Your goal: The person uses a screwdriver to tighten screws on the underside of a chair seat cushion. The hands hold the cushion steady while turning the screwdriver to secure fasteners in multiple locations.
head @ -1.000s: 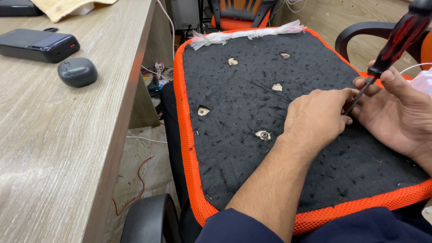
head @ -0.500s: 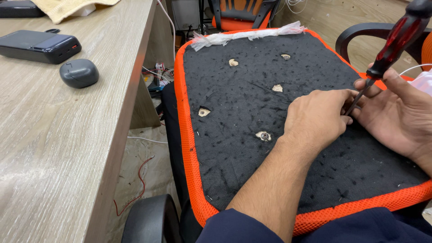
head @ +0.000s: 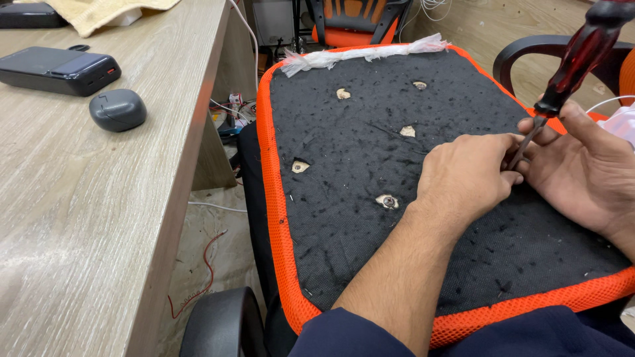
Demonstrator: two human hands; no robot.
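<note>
Screwdriver [head: 569, 73], dark red handle, thin shaft, tilted over seat [head: 370, 218]'s right side. Pinched low by left hand [head: 463, 175] and right hand [head: 585, 172], both closed on it. Beyond: black fabric, orange rim, desk [head: 79, 218] left.

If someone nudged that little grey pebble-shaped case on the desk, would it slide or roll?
The grey case would probably slide rather than roll: it sits flat on the desk. Its smooth rounded shell looks slippery to pinch. Being small, it is likely light.

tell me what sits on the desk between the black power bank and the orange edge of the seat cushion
In the head view, a dark grey earbud case lies on the wooden desk, between the power bank and the seat cushion.
</note>
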